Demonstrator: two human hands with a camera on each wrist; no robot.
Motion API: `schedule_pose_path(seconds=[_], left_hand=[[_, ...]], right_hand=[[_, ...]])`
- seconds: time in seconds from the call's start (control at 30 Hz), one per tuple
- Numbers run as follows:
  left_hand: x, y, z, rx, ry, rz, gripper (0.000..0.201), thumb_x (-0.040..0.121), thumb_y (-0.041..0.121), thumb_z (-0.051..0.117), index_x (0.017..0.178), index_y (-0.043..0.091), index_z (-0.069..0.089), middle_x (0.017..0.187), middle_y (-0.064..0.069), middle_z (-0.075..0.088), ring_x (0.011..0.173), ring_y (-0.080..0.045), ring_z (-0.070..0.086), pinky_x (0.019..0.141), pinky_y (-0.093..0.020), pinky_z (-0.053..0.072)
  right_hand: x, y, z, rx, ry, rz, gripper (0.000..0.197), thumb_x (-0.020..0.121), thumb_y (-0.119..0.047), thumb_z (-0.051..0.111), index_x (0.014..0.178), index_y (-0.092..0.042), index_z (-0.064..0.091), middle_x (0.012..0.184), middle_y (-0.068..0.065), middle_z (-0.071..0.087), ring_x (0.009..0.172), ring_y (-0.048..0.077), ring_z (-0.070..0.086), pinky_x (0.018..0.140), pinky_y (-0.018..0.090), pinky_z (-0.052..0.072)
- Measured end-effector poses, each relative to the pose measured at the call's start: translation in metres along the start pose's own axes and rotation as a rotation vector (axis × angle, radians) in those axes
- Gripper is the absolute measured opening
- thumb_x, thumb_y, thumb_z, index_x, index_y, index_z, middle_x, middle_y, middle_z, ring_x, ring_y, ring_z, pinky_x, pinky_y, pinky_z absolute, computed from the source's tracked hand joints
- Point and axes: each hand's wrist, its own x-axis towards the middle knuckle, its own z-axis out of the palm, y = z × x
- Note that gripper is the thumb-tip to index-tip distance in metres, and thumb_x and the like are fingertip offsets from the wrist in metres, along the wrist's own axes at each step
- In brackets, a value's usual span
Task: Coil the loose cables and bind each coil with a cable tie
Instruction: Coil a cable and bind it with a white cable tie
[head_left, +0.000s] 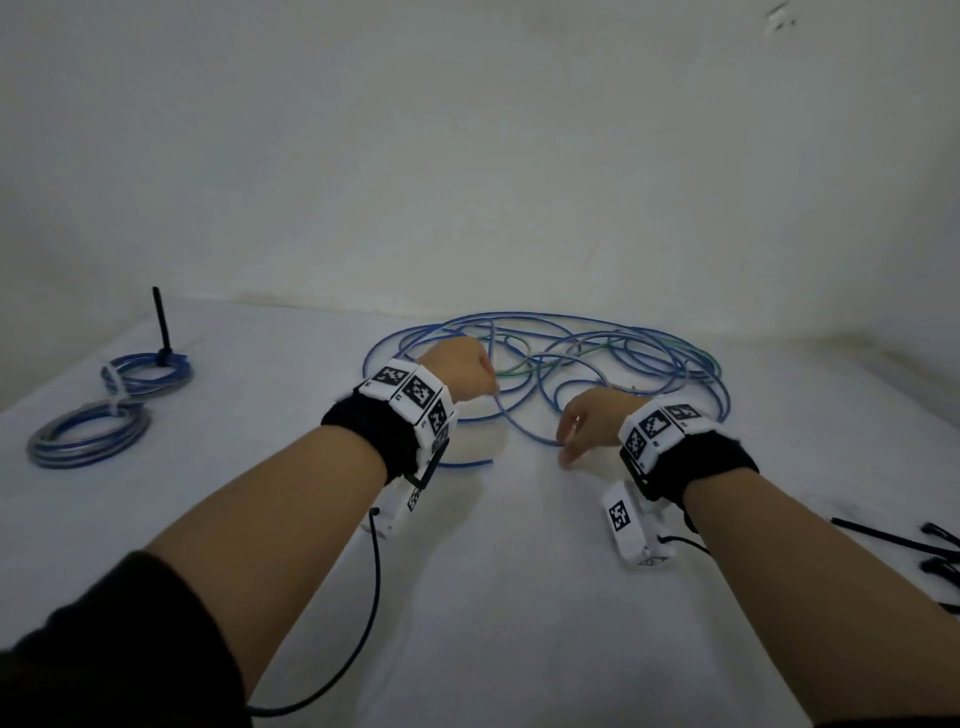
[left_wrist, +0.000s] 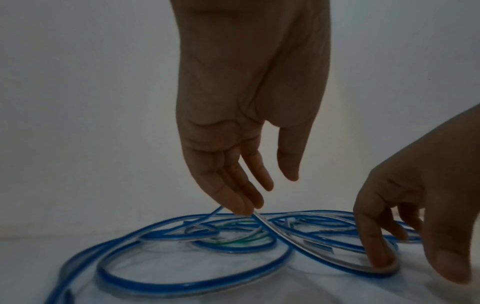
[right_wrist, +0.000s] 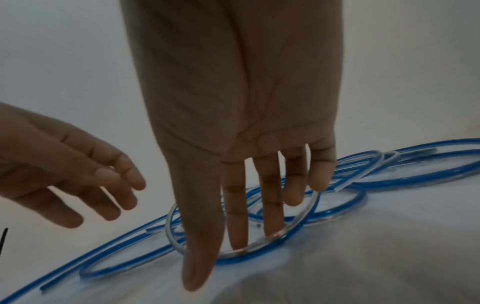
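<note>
blue and green loose cables (head_left: 597, 358), black cable ties (head_left: 930, 551), white table (head_left: 519, 597)

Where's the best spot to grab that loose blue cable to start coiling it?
Probably the free end of the loose blue cable, lying apart from the tangle on the near side, beside the left wrist. Pinch it from above with the left hand; it lies flat and nothing crosses it.

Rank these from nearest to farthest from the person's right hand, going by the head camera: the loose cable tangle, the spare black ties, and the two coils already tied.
Measured from the right hand:
1. Loose cable tangle: right at its fingertips, table centre.
2. Spare black ties: on the right edge.
3. Tied coils: far left; which of the pair is nearer is too close to call.
</note>
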Motion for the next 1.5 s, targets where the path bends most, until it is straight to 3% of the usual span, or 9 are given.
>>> schedule_pose_path(seconds=[0.13,0.27,0.37,0.47,0.63,0.83,0.97,1.27,1.5], left_hand=[[0.006,0.009,0.017,-0.012,-0.036,-0.061,0.030,0.089,0.018,0.061,0.111,-0.001,0.059,0.101,-0.019,0.060,0.092,-0.026,0.058,0.077,-0.032,0.048],[0.010,0.004,0.031,-0.083,-0.041,-0.144,0.057,0.090,0.025,0.059,0.134,0.004,0.030,0.117,-0.015,0.052,0.104,-0.032,0.059,0.088,-0.043,0.053],[0.012,0.005,0.036,-0.351,0.047,-0.177,0.063,0.088,0.022,0.062,0.131,0.007,0.018,0.103,-0.011,0.048,0.099,-0.031,0.058,0.084,-0.046,0.052],[0.010,0.010,0.035,-0.509,0.136,-0.081,0.057,0.089,0.019,0.061,0.131,0.010,0.024,0.132,-0.012,0.041,0.116,-0.027,0.049,0.096,-0.039,0.046],[-0.015,0.029,0.024,-0.454,-0.125,0.256,0.034,0.100,0.015,0.041,0.133,0.013,0.047,0.137,0.001,0.048,0.125,-0.010,0.043,0.100,-0.020,0.032],[-0.021,0.023,0.019,-0.318,-0.077,0.324,0.023,0.099,0.022,0.043,0.105,0.008,0.060,0.102,0.000,0.066,0.093,0.000,0.060,0.096,-0.025,0.042],[-0.031,0.015,0.011,-0.457,0.042,0.397,0.028,0.100,0.018,0.041,0.080,0.016,0.060,0.065,0.003,0.059,0.059,-0.006,0.055,0.068,-0.024,0.045],[-0.049,0.045,-0.022,-1.166,0.024,0.448,0.032,0.099,0.005,0.027,0.089,0.006,0.058,0.056,0.007,0.045,0.052,-0.008,0.034,0.051,-0.018,0.031],[-0.059,0.038,-0.012,-0.788,-0.068,0.351,0.034,0.100,0.025,0.036,0.082,0.009,0.060,0.064,0.002,0.062,0.060,-0.008,0.058,0.067,-0.021,0.048]], right_hand=[[0.007,0.006,0.009,-0.076,0.024,-0.064,0.024,0.079,-0.021,0.073,0.102,-0.015,0.069,0.092,-0.003,0.057,0.087,0.014,0.054,0.061,0.019,0.042],[0.016,0.012,0.015,-0.004,0.147,-0.143,0.007,0.084,-0.014,0.062,0.088,-0.019,0.064,0.095,0.000,0.064,0.094,0.020,0.058,0.080,0.029,0.046],[0.009,0.008,0.004,0.301,0.339,-0.212,0.010,0.089,-0.007,0.052,0.085,-0.016,0.056,0.080,-0.002,0.063,0.077,0.012,0.056,0.062,0.015,0.041],[0.000,-0.004,-0.015,0.716,0.535,-0.285,0.008,0.092,-0.004,0.051,0.087,-0.010,0.051,0.076,0.003,0.063,0.061,0.003,0.055,0.053,0.006,0.040],[-0.016,-0.021,-0.049,1.180,0.705,-0.329,0.006,0.093,-0.004,0.052,0.087,-0.005,0.055,0.072,0.004,0.062,0.054,0.011,0.052,0.051,0.018,0.048],[-0.029,-0.027,-0.067,1.517,0.826,-0.325,0.016,0.091,-0.002,0.056,0.075,-0.004,0.059,0.066,0.008,0.059,0.048,0.007,0.050,0.050,0.017,0.047],[-0.031,-0.017,-0.066,1.704,0.881,-0.226,0.026,0.089,0.000,0.057,0.112,-0.004,0.046,0.067,0.008,0.059,0.048,0.011,0.055,0.054,0.021,0.054],[-0.032,-0.007,-0.046,0.940,1.007,-0.189,0.014,0.093,-0.016,0.053,0.098,-0.008,0.063,0.064,0.000,0.054,0.062,0.024,0.056,0.068,0.038,0.052],[-0.044,-0.009,-0.069,0.833,1.249,-0.189,0.025,0.094,-0.019,0.052,0.086,-0.006,0.071,0.084,0.010,0.062,0.075,0.016,0.050,0.057,0.015,0.031]])
